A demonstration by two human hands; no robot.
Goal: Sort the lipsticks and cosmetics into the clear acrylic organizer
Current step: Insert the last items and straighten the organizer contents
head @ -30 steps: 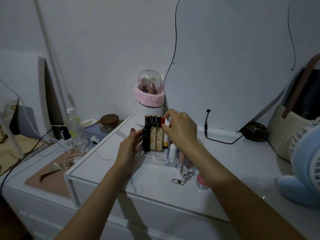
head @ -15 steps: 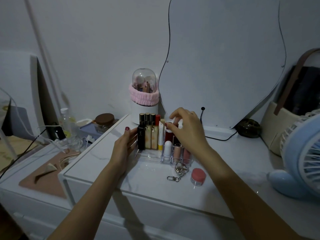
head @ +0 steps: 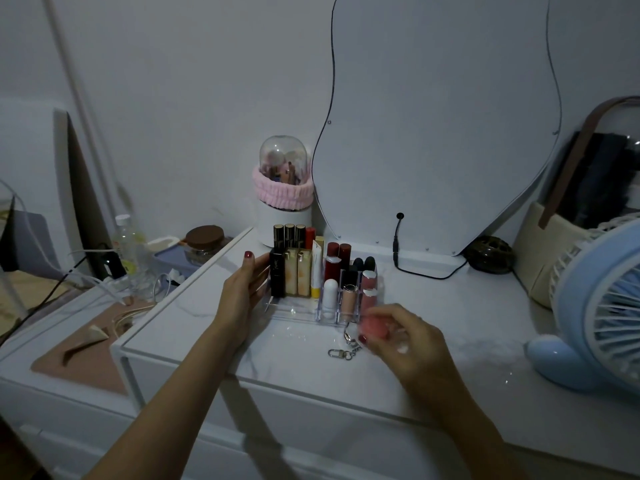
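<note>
Head view puts our right hand [head: 403, 336] low and right of centre, its fingers [head: 398, 315] curled narrowly around a small pink jar [head: 373, 326], the thumb [head: 369, 341] pressing the jar's near side. The jar is blurred, so we cannot tell whether it rests on the tabletop [head: 294, 355] or hangs just above it. It sits just in front of the right front corner of the clear acrylic organizer [head: 294, 311], with a metal keychain [head: 344, 346] lying beside it to the left.

Our left hand [head: 242, 292] is spread fairly wide, palm turned inward, fingertips [head: 250, 259] touching the organizer's left side by a black lipstick box [head: 277, 273].

Inside the organizer, tall gold tubes [head: 297, 277] and a white tube [head: 315, 271] stand upright at the left and back; red lipsticks [head: 334, 263] and pink ones [head: 369, 282] fill the small compartments on the right.

Bare tabletop lies open in front of the organizer, up to the near edge. A blue fan [head: 602, 303] closes the right side, a mirror [head: 436, 126] and a domed brush holder [head: 283, 192] stand behind, and the table's left edge runs close beside our left wrist.
</note>
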